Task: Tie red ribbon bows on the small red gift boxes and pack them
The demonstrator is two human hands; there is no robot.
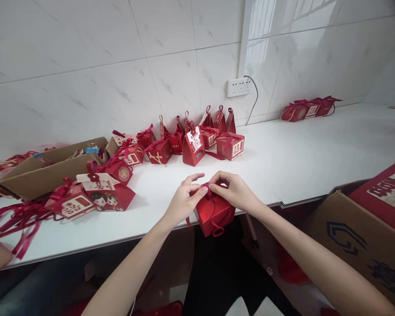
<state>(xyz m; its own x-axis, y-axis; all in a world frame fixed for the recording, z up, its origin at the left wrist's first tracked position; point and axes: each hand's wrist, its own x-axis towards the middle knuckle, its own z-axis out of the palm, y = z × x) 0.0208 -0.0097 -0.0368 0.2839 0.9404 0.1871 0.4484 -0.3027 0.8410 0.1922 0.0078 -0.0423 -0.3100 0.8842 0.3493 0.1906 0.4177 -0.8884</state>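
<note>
Head view looks down on my two hands at the near edge of the white table (303,153), both closed on a small red gift box (213,215) that sits just over that edge, tilted toward me. My left hand (184,199) grips its top left corner, thumb and forefinger pinched together; my right hand (235,191) meets it from the other side, and the fingertips of both nip the red ribbon (206,189) at the top of the box. A red cord loop (217,230) hangs off the box's lower front. Further back on the table stands a cluster of finished red boxes (230,145), well apart from my hands. To the left lie a flat cardboard tray (49,169), a box printed with a cartoon couple (107,195) and loose red ribbons (16,219). An open cardboard carton (365,237) stands at my right, below table height.
</note>
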